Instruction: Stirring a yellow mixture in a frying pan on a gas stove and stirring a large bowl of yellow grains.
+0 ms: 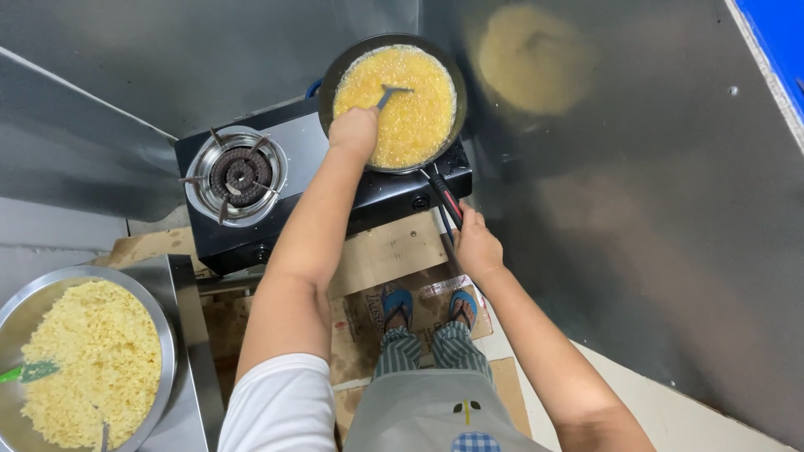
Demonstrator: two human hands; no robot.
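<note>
A black frying pan (pixel 335 77) full of bubbling yellow food (pixel 414 113) sits on the right burner of a black two-burner gas stove (pixel 394 188). My left hand (pixel 353 132) is closed around a dark spatula (pixel 390 94) whose blade rests in the food. My right hand (pixel 476 244) grips the pan's black and red handle (pixel 446 199) at the stove's front right corner.
The left burner (pixel 239 176) is bare. A large steel bowl (pixel 159 322) of pale yellow crumbly food stands at the lower left on a steel surface, with a green utensil (pixel 29 372) in it. Steel wall panels surround the stove. Cardboard (pixel 385 251) covers the floor under my sandalled feet.
</note>
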